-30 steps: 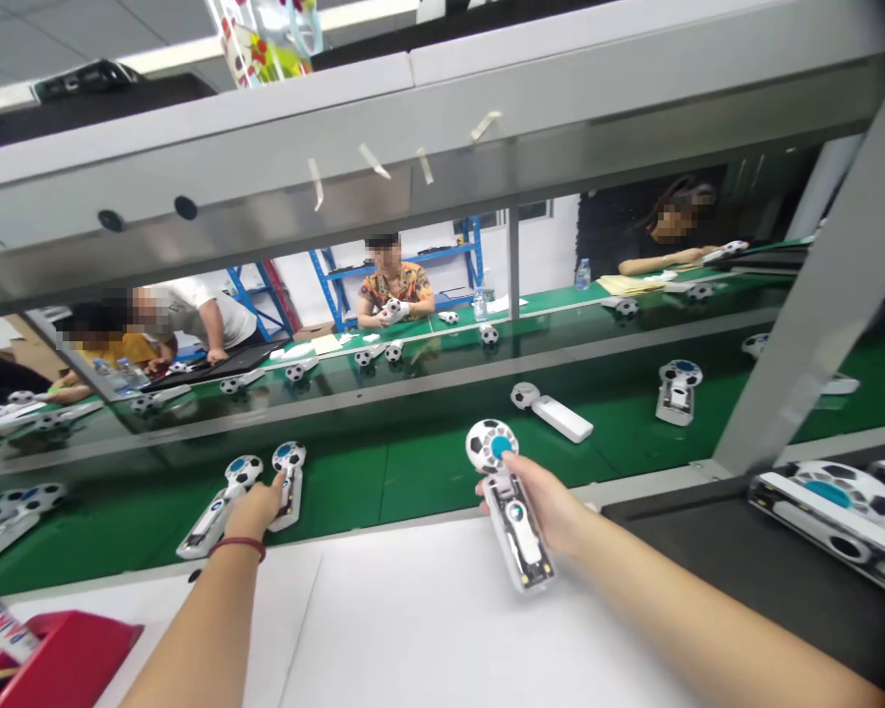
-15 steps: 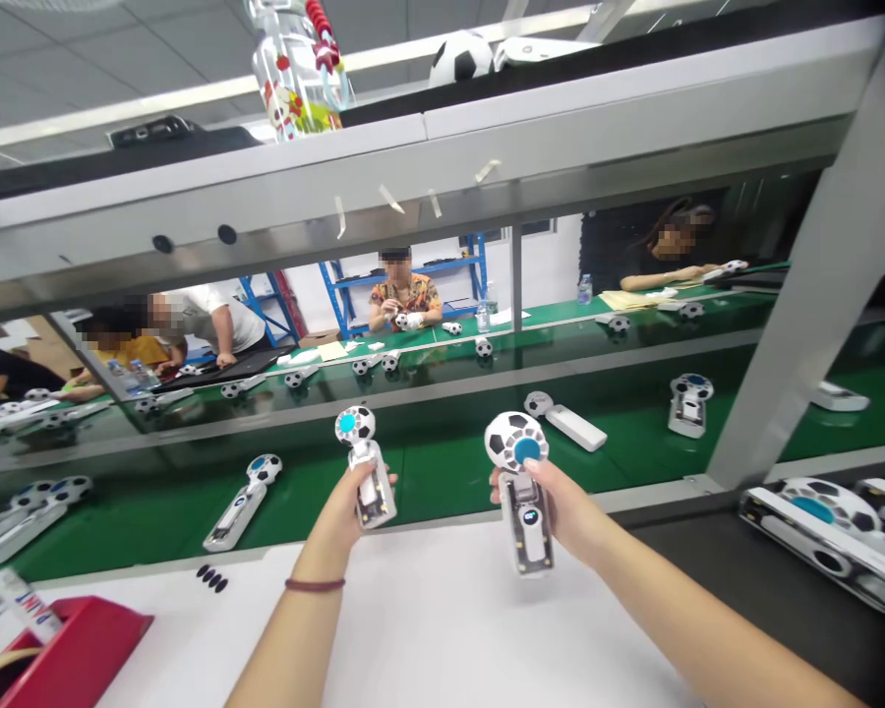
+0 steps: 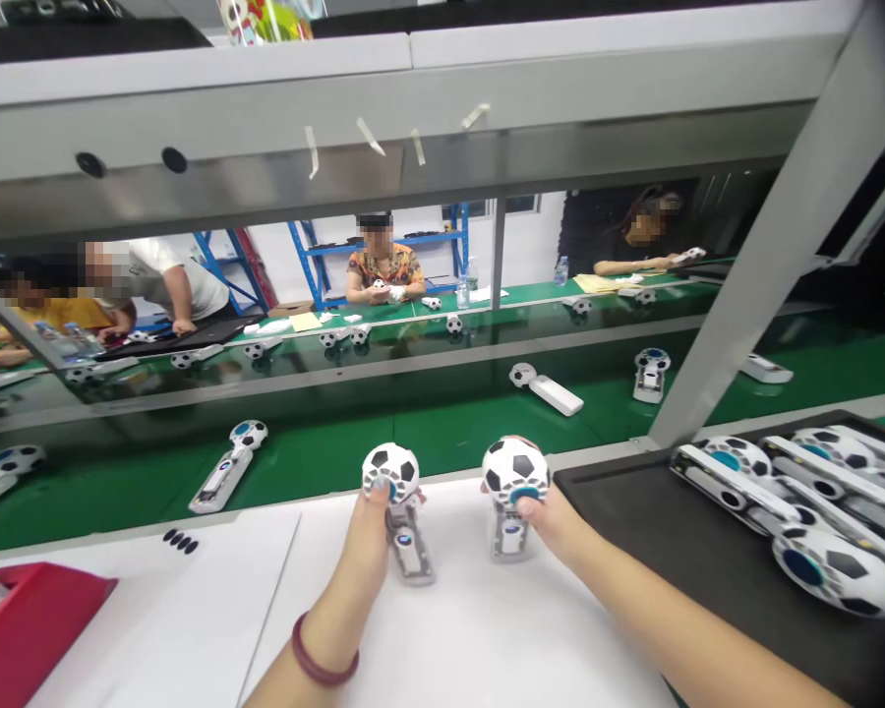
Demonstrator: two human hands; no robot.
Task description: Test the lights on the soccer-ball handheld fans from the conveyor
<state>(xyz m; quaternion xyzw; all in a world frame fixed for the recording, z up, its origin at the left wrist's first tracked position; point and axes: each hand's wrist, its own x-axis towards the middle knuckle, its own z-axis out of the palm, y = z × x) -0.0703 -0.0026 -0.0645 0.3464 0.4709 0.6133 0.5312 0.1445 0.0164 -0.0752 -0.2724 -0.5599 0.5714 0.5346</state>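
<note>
Factory workroom, with a long green conveyor belt (image 3: 317, 482) beneath a grey metal crossbar (image 3: 383, 128) and a seated co-worker in a patterned shirt (image 3: 383, 270) far beyond it. On the near side, a flat white sheet (image 3: 472, 639) on the bench, small black oval pads (image 3: 181, 541) near its left part, and a red plastic bin (image 3: 29, 629) at lower left. To the right, a black flat-topped tray (image 3: 612, 501) crowded with white football-headed devices (image 3: 803, 521).

Left hand (image 3: 365, 551), dark red bracelet (image 3: 324, 654) at the wrist, clenched around a white, clear-bodied handheld device with a black-and-white football head (image 3: 389, 472), thumb against the ball. Right hand (image 3: 553, 521) closed around a matching football-headed device (image 3: 514, 472). Both devices upright over the white sheet, well apart; contact between their bases and the sheet impossible to tell.

Main risks: a slackening grip on the smooth ball, letting a device tip over and roll toward the belt; hands drifting together, knocking the heads; an arm catching the crowded tray's edge.
</note>
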